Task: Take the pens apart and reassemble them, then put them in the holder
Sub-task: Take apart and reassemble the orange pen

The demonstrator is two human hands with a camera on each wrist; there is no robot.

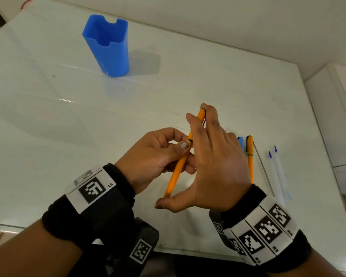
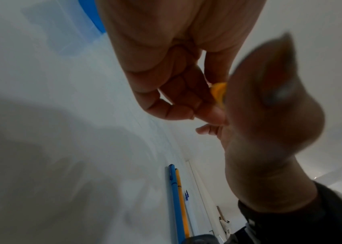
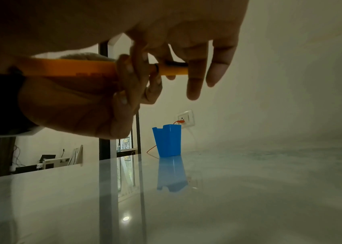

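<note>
Holding the orange pen (image 1: 180, 156) aloft over the table (image 1: 48, 116) with both hands: left hand (image 1: 154, 154) pinching the barrel near its middle, thumb on top by the dark ring; right hand (image 1: 212, 156) with fingertips closed on the cap end, thumb splayed free below. Likely separating or seating the cap. Better done by keeping the left grip firm just below the joint, pulling or pushing straight along the barrel's axis, not bending sideways, and twisting only slightly if stuck. Worth keeping the loose parts apart: blue pen (image 1: 240, 141), second orange pen (image 1: 250, 156), thin refill (image 1: 263, 166) and 2 clear barrels (image 1: 278, 172) lying side by side near the right wrist. Blue holder (image 1: 108, 47) standing upright, well apart at the far left, seemingly empty.
</note>
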